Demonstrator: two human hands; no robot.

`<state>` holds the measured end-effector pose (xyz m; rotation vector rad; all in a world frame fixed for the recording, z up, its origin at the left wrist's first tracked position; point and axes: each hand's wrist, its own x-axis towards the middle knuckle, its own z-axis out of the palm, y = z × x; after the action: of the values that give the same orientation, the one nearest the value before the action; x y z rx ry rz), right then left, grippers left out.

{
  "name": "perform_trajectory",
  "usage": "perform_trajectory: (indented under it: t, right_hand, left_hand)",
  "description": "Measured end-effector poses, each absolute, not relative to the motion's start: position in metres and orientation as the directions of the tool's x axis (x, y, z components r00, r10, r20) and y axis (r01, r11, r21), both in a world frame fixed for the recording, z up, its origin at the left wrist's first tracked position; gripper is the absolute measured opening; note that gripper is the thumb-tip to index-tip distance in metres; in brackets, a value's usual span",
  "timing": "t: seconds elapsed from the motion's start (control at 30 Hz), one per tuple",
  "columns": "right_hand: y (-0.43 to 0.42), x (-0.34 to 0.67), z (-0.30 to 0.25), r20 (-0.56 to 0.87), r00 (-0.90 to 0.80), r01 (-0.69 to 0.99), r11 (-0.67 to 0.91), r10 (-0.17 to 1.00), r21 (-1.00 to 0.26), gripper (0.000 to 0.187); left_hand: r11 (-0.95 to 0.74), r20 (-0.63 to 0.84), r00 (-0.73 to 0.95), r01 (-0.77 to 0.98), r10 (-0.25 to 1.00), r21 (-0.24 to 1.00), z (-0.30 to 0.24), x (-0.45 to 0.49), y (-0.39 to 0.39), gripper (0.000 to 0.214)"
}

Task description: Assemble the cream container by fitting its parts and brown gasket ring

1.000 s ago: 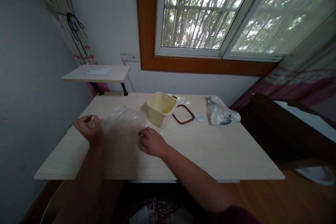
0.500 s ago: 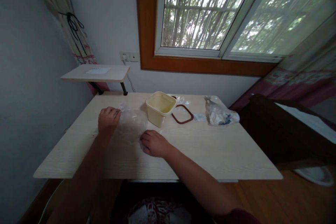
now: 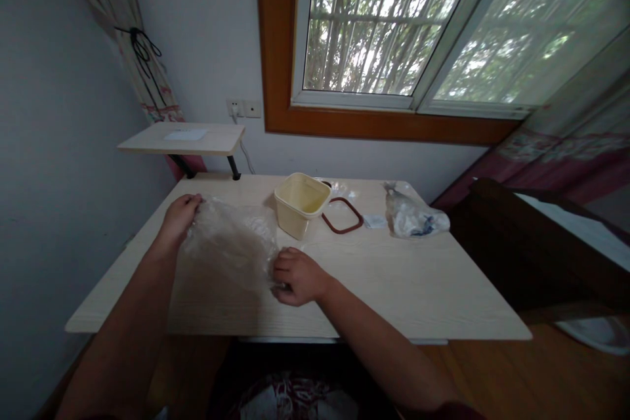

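A thin transparent plastic bag [image 3: 229, 246] lies spread flat on the pale wood-grain table [image 3: 394, 292], and its wrinkled film shows the table through it. My left hand [image 3: 180, 220] grips its upper left corner, and my right hand [image 3: 298, 277] pinches its lower right edge. Just beyond the film stands an open cream-yellow plastic food container [image 3: 299, 205], with its inside partly visible. My right hand is the nearer one to that container, but neither hand touches it.
A reddish-brown rubber lid seal [image 3: 342, 216] and a small white packet [image 3: 375, 221] lie right of the container. Farther right sits a knotted plastic bag [image 3: 414, 218] holding something white and blue. A small shelf [image 3: 182, 139] stands at the back left of the table.
My left hand has moved left, pulling the plastic film wider. My right hand has shifted slightly right and toward me, still at the film's edge.
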<state>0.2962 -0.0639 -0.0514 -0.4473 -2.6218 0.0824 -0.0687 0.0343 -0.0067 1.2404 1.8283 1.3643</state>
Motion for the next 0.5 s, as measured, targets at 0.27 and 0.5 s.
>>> perform_trajectory:
  t: [0.27, 0.5]
  right_hand:
    - [-0.061, 0.301, -0.050, 0.569, -0.585, 0.489, 0.811, 0.578, -0.320, 0.024]
    - [-0.064, 0.289, -0.046, 0.582, -0.577, 0.497, 0.812, 0.573, -0.306, 0.040]
  left_hand:
    - [0.156, -0.093, -0.129, 0.687, 0.987, 0.710, -0.014, -0.060, 0.029, 0.029]
    - [0.043, 0.110, -0.153, 0.748, 0.982, 0.663, -0.018, -0.055, 0.036, 0.037]
